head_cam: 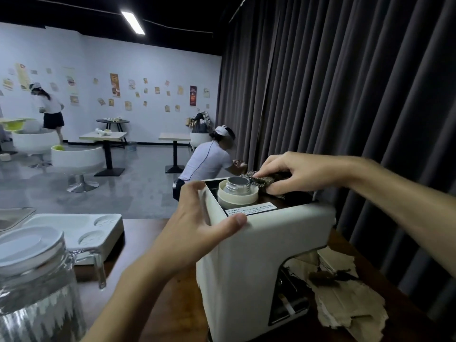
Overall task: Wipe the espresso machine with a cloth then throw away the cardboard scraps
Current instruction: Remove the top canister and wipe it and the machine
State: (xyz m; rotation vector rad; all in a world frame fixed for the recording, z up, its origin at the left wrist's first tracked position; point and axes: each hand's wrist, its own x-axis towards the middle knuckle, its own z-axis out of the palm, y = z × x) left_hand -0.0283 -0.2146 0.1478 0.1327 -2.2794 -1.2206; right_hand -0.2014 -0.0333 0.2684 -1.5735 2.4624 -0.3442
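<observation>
Glass jar [32, 280] nearest; beyond it, the espresso machine [246, 267] gets its top wiped.
The left hand [197, 230] grips the machine's top corner, steadying it. The right hand [291, 174] has its fingers pinching the cloth [261, 181] beside the metal-rimmed opening [238, 185] (firm passes round it would serve best). The cardboard scraps [345, 299] lie on the surface [158, 243] at the machine's right.

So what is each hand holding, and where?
Left hand grips the cream boxy espresso machine at its upper left corner; right hand pinches the dark patterned cloth, bunched, on its top.
</observation>
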